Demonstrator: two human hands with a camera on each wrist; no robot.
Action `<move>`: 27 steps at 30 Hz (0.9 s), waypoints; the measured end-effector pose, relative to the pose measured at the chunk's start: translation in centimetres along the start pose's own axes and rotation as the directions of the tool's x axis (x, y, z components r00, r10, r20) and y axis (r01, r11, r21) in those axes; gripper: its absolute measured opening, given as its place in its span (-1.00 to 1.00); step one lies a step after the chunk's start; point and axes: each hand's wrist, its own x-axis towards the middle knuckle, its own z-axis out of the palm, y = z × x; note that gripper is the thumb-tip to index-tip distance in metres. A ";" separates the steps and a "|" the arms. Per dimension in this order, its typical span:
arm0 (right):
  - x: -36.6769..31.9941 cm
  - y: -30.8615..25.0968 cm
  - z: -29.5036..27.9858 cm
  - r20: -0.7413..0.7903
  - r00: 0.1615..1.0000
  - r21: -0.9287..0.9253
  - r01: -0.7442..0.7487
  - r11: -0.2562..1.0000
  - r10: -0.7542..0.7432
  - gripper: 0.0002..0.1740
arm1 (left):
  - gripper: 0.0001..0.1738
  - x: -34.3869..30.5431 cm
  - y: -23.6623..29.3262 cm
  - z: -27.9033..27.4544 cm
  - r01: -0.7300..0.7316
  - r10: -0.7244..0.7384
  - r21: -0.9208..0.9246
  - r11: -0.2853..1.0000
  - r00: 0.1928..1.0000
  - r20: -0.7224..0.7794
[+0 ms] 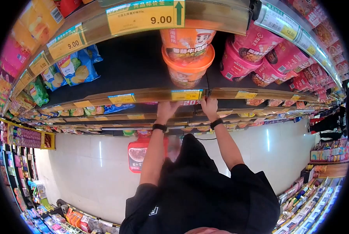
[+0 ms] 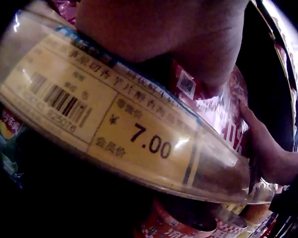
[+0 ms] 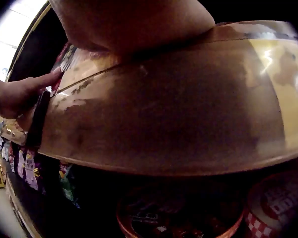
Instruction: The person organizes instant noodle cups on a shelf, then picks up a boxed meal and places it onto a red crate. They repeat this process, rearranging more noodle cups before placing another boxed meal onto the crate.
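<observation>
Both hands reach onto a lower shelf, behind its price rail. Between them sits a glossy red package [image 1: 191, 103] with large white lettering, mostly covered by the rail in the head view. My left hand [image 1: 168, 110] holds its left side; in the left wrist view a QR code shows on the red package [image 2: 228, 116] beside that hand [image 2: 164, 34]. My right hand [image 1: 210, 108] grips the other side, its thumb against the wrapping in the left wrist view. The right wrist view shows the right hand [image 3: 134, 25] close over the rail, its fingertips hidden.
An upper shelf carries orange noodle tubs [image 1: 186, 72], pink tubs [image 1: 240, 64] and blue chip bags [image 1: 79, 68]. A yellow price tag [image 2: 124, 119] sits in the clear rail. Lower down, a red box [image 1: 137, 156] is near my left forearm, above the pale floor [image 1: 84, 167].
</observation>
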 end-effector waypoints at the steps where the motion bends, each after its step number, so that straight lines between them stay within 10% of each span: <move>1: -0.1 0.1 0.1 0.033 0.998 0.003 -0.045 0.999 0.045 -0.64 | -0.49 0.0 -0.3 0.1 0.003 -0.003 0.005 1.000 1.000 -0.001; 27: 0.0 -0.2 0.0 -0.008 1.000 0.014 0.008 1.000 -0.008 -0.69 | -0.52 0.1 0.3 -0.2 -0.004 0.004 -0.040 0.999 1.000 0.002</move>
